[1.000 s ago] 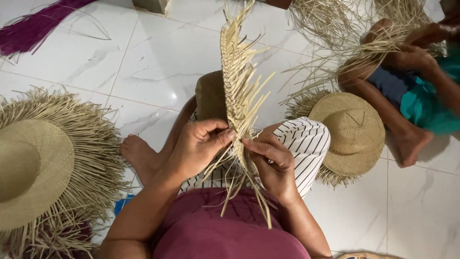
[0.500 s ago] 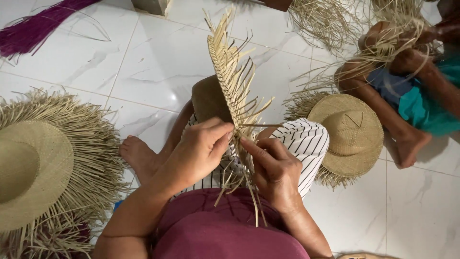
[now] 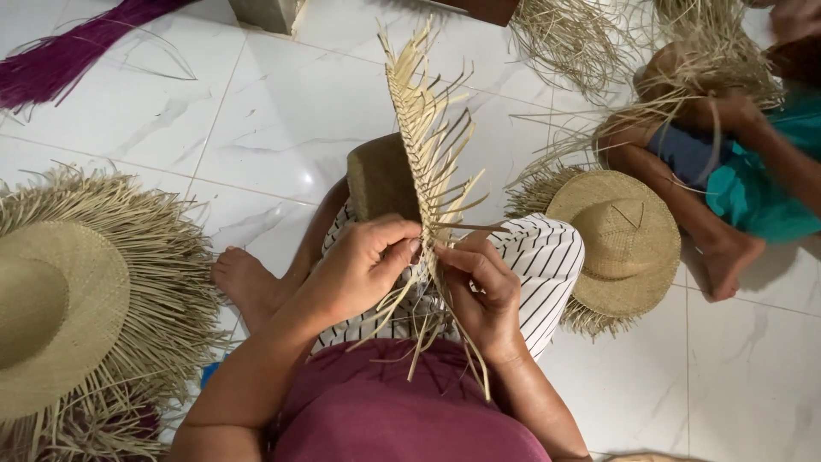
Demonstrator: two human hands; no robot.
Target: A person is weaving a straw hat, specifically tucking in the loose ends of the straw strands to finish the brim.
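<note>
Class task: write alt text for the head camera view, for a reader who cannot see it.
Seen from above, a seated person's left hand and right hand pinch a half-woven straw braid over their lap. Unfinished straw hats lie left and right on the white tiled floor, near another seated person.

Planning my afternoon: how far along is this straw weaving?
Done: a woven straw hat lies on the floor, edge still fringed. In hand: left hand and right hand pinch a pale braided straw strip. Left: its loose ends stick out unwoven.
</note>
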